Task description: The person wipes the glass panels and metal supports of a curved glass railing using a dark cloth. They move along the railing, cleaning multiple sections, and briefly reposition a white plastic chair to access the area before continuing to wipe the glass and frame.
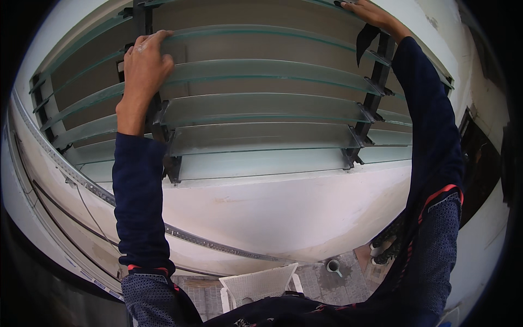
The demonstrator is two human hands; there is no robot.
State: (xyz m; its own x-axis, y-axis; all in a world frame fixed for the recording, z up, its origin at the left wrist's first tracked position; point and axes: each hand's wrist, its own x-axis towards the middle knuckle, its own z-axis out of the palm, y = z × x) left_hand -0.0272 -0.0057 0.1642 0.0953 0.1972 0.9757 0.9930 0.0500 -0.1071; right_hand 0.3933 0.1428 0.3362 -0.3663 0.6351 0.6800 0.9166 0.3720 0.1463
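Note:
A louvre window of tilted, frosted glass slats fills the upper part of the head view. My left hand is raised to the dark left upright, its fingers bent over the end of an upper glass slat. What lies under the palm is hidden. At the top right, my right hand reaches to a higher slat, partly cut off by the picture's edge. A black cloth hangs below that hand, and a bit of dark material shows at its fingertips.
Dark uprights with slat clips carry the glass. Below stands a white wall, crossed by a perforated metal strip. A white woven chair, a mug and shoes are on the paved floor.

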